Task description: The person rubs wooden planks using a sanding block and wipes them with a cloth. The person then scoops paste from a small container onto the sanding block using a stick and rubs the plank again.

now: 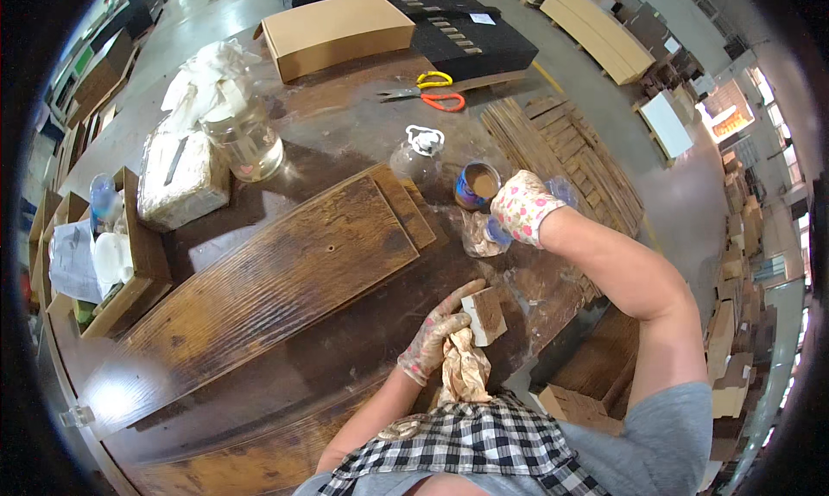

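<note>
- Our left hand (432,341) grips the block (488,316);
- the cup (465,194) lies just left of our nearer right hand (524,208); its fingers' closure we cannot tell

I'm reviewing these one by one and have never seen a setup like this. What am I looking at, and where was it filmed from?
There is no robot here: these are a person's own hands, in flower-patterned gloves. The single picture comes from a wide fisheye camera on the person's head, looking down, which is why straight edges bend near the rim. Picture left is the person's left.

The left hand holds a small block, with crumpled tan material bunched beside it. The right hand is beside an open container of brown contents; whether it grips anything is hidden.

On the brown table lie wood-grained boards, scissors, a clear jar and, at the left, a wooden tray of small items.
</note>
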Demonstrator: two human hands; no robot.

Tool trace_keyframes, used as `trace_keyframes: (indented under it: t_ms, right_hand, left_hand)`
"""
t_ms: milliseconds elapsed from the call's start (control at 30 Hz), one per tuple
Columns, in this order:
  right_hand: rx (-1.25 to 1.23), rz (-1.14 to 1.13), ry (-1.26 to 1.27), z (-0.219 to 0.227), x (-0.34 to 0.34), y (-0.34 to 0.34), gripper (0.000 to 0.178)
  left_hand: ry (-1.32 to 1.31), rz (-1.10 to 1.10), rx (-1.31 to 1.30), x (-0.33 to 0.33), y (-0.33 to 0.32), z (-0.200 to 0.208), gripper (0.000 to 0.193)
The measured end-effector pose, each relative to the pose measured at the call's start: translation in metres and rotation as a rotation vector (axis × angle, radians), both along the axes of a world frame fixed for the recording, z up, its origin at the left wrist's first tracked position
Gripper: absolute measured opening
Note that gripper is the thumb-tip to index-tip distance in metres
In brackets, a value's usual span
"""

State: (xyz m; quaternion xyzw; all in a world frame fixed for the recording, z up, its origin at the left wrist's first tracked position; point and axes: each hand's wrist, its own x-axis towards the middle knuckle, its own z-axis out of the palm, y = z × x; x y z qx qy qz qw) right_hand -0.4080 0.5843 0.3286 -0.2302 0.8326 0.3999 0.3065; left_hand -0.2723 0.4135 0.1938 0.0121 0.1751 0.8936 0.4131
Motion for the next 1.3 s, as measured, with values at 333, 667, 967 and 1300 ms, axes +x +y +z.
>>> trace_keyframes:
  t_ms: [333,667,967,1300]
  right_hand:
    - [-0.189,-0.088,0.110,0.004,-0.003,0.029,0.015]
    - [-1.158,-0.620,-0.079,0.019,-0.004,0.138,0.073]
    - [-1.999,-1.005,0.530,-0.059,-0.078,0.146,0.063]
    - [-1.933,-0.856,0.593,-0.139,-0.141,0.125,0.075]
  left_hand:
    - [-0.014,0.012,0.004,-0.004,-0.005,-0.002,0.068]
    - [-0.107,0.031,0.051,-0.001,-0.004,-0.011,0.070]
    - [-0.150,-0.010,-0.036,0.003,-0.003,-0.015,0.069]
    - [-0.313,-0.076,-0.197,0.012,-0.002,-0.045,0.045]
